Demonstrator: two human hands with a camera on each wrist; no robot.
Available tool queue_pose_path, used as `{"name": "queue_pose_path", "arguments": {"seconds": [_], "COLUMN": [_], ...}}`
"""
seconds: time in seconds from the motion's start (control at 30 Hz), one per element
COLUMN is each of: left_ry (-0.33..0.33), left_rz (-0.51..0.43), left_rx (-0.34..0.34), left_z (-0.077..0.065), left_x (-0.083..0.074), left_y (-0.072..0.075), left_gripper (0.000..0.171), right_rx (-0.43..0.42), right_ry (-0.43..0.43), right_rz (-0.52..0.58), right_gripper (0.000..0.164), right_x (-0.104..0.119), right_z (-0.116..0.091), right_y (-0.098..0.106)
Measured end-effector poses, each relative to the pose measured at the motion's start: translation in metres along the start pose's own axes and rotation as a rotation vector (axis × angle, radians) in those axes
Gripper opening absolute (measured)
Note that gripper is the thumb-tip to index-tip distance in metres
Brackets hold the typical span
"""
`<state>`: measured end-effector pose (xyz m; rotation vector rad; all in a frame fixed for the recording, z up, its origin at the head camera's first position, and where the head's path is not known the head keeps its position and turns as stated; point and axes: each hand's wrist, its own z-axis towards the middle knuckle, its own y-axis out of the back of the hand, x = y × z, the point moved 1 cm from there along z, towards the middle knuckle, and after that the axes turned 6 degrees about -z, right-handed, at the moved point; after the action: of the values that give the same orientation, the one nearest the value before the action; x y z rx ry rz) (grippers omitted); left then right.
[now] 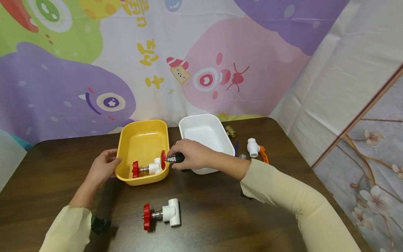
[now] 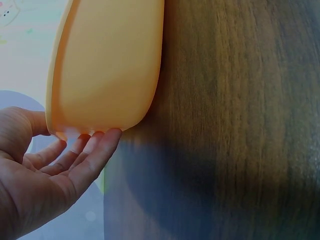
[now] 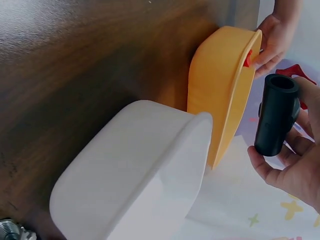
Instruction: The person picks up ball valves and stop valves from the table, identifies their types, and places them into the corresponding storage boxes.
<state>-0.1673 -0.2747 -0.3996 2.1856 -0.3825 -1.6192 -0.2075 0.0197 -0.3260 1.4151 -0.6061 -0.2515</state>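
In the head view my left hand [image 1: 101, 167] grips the left rim of a yellow basin [image 1: 141, 141], thumb at the rim and fingers against the outer wall. My right hand [image 1: 196, 154] holds a stop valve with a black tee body [image 3: 274, 120], a metal stem and a red handwheel [image 1: 163, 160]. It hangs over the basin's right edge, handwheel toward the basin. Inside the basin lies a white stop valve [image 1: 153, 168] with a red handwheel, partly overlapped by the held valve's wheel. Another white stop valve [image 1: 170, 212] with a red handwheel lies on the table in front.
A white basin [image 1: 201, 127] stands right of the yellow one, partly behind my right arm. Farther right are a brass fitting [image 1: 231, 131] and a white ball valve [image 1: 253, 147] with an orange handle [image 1: 263, 154]. A patterned cloth [image 1: 201, 70] hangs behind the table.
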Motion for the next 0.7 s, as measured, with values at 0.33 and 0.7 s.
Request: {"name": "queue_pose_path", "arguments": {"seconds": [0.33,0.7], "left_ry": [-0.008,0.000], "left_rz": [0.000,-0.004], "left_rx": [0.009,-0.002], "left_z": [0.000,0.002], "left_x": [0.001,0.002], "left_y": [0.001,0.001], "left_gripper": [0.059,0.058], "right_rx": [0.007,0.050], "right_ry": [-0.022,-0.061], "right_rz": [0.006,-0.004], "right_gripper": [0.031,0.034], "right_x": [-0.001,-0.001], "right_z": [0.017,0.032], "right_y": [0.000,0.002]}}
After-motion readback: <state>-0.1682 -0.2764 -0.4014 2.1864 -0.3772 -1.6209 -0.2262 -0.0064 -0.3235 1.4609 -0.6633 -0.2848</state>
